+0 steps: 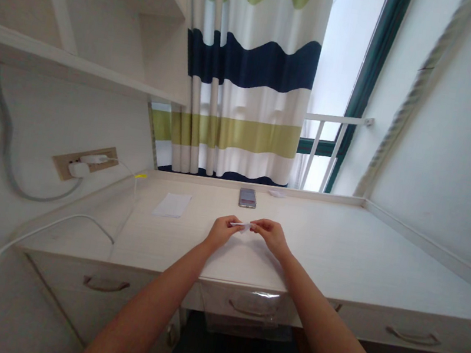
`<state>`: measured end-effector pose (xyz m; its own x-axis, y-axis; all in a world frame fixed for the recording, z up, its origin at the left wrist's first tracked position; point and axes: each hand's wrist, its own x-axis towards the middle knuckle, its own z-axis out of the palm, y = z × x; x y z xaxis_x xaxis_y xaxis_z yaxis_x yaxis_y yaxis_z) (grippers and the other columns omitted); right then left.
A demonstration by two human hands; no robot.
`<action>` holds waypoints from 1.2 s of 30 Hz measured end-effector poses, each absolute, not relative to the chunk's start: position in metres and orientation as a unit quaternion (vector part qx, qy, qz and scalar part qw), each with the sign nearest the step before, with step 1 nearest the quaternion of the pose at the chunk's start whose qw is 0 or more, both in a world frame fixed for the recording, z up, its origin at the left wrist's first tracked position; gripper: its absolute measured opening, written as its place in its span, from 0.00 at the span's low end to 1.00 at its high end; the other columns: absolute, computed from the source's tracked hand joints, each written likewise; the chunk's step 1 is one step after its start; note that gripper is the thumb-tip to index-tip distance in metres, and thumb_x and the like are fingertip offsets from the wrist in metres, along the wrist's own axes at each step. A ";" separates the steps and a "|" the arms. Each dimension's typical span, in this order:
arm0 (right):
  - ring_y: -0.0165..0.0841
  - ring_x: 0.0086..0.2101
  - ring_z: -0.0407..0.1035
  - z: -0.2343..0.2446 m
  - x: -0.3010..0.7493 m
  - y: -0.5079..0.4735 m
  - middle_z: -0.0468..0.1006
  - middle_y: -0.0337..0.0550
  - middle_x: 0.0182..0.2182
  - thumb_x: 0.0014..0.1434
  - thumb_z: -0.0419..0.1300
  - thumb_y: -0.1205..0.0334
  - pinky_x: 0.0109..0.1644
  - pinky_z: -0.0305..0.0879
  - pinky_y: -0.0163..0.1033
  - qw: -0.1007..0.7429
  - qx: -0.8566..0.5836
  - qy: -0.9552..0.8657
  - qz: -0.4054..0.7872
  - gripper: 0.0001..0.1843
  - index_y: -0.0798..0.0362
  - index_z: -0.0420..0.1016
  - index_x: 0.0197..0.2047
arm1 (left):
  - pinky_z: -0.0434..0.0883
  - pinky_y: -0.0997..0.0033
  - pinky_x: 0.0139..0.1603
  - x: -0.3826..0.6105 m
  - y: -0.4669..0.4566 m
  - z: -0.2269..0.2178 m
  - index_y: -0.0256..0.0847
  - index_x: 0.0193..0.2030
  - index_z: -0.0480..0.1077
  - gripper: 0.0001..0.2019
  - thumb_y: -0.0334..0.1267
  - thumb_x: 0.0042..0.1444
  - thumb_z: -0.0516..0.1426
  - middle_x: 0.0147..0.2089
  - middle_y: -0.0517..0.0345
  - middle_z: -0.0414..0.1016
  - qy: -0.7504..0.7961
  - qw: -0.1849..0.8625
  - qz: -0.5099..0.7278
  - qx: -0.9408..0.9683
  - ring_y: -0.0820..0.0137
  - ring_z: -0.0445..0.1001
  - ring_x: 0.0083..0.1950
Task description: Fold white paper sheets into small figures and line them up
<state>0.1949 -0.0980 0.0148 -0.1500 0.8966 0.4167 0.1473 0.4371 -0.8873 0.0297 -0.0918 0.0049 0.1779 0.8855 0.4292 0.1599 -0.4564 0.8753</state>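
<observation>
At the far left, we have a power socket point(84, 162) set into the wall with a white plug point(78, 169) in it, and a white cable point(4, 250) trailing down beside the desk point(339, 253). On the desktop, well left of our hands, lies a flat sheet of paper point(172, 204). Our left hand point(221, 233) and right hand point(269, 237) meet near the middle of the desk, fingers bunched together, each pinching one end of a small strip of white paper point(240, 225) between fingertips and thumb. Beyond the strip, a phone point(248, 197) lies near the back edge of the desk, with a small white scrap point(276, 194) just to its right. A striped curtain point(254, 60) hangs behind.
</observation>
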 end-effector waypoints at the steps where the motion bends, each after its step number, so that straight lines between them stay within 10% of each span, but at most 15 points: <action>1: 0.29 0.24 0.66 0.016 0.195 -0.098 0.74 0.41 0.21 0.41 0.61 0.56 0.31 0.61 0.37 0.522 -0.390 -0.666 0.364 0.12 0.57 0.73 0.27 | 0.62 0.78 0.26 0.030 -0.092 0.005 0.35 0.23 0.68 0.08 0.39 0.40 0.58 0.22 0.61 0.70 0.382 0.364 0.513 0.677 0.76 0.66 0.24; 18: 0.23 0.16 0.56 0.014 0.191 -0.100 0.62 0.31 0.13 0.46 0.56 0.53 0.20 0.54 0.31 0.525 -0.339 -0.667 0.406 0.13 0.55 0.67 0.29 | 0.65 0.79 0.23 0.034 -0.100 0.007 0.35 0.27 0.65 0.10 0.40 0.41 0.58 0.26 0.58 0.71 0.373 0.414 0.482 0.677 0.72 0.72 0.28; 36: 0.26 0.25 0.65 0.005 0.189 -0.095 0.68 0.37 0.26 0.49 0.54 0.56 0.31 0.64 0.36 0.526 -0.319 -0.704 0.354 0.15 0.53 0.66 0.39 | 0.70 0.72 0.27 0.038 -0.098 0.004 0.33 0.32 0.65 0.17 0.41 0.37 0.62 0.33 0.52 0.70 0.341 0.501 0.473 0.639 0.71 0.72 0.31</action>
